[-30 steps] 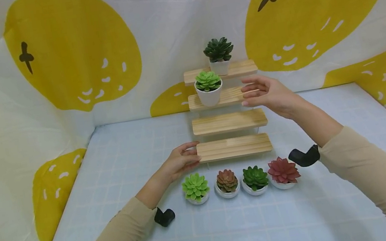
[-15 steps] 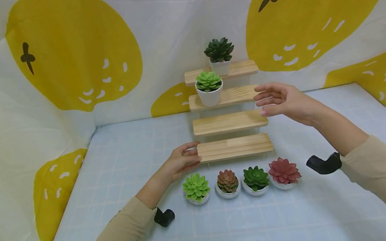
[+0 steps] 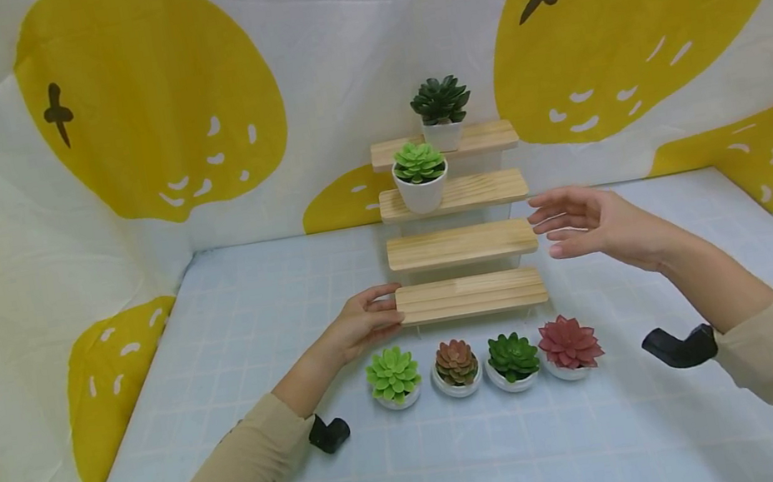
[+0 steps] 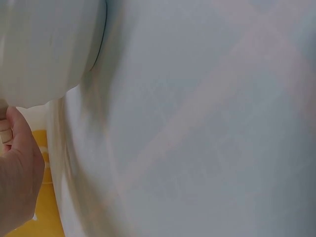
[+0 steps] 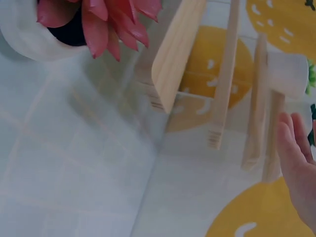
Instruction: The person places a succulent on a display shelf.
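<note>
A tiered stand with wooden shelves point(image 3: 471, 295) stands at the back of the table. My left hand point(image 3: 354, 326) holds the left end of its lowest shelf, thumb toward the front; the left wrist view shows this hand point(image 4: 19, 173) at the left edge. My right hand point(image 3: 596, 224) is in the air beside the stand's right side, fingers loosely bent and nothing in them. A dark green succulent point(image 3: 440, 102) in a white pot sits on the top shelf. On the second shelf, left of the middle, stands a bright green succulent point(image 3: 419, 164) in a white pot.
Before the stand, a row of potted succulents lines up: light green point(image 3: 393, 375), brownish point(image 3: 455, 362), dark green point(image 3: 514, 356) and red point(image 3: 570, 343). A white sheet printed with yellow fruit point(image 3: 150, 93) hangs behind. A pale blue checked cloth point(image 3: 467, 464) covers the table.
My right hand has moved away from the second shelf, down and to the right. The left hand stays at the lowest shelf, and the plants have not moved.
</note>
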